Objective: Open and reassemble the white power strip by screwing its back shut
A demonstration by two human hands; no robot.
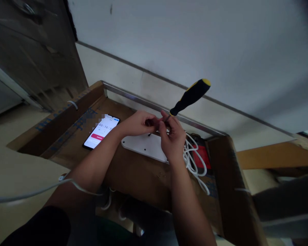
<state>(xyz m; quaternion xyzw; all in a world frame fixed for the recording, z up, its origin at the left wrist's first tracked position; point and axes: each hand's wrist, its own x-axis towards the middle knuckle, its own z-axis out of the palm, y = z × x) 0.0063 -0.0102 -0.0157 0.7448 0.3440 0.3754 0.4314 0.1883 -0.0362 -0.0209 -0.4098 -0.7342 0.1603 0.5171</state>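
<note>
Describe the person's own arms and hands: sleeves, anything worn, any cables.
The left hand and right hand are bare, with no gloves, rings or watch showing, and both forearms are bare too. A dark sleeve shows at the lower edge of the view on the left arm, and a thin pale cable crosses the left forearm.

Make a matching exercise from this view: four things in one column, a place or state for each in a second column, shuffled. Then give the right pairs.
Things:
1. Screwdriver
2. Phone
3. White power strip
4. White cable

Places and states:
A. Looped beside the right hand
B. Lying flat beneath both hands
C. Held up, black-and-yellow handle high
D. Left of the left hand, screen lit with a timer

Pairs: 1-C, 2-D, 3-B, 4-A
</note>
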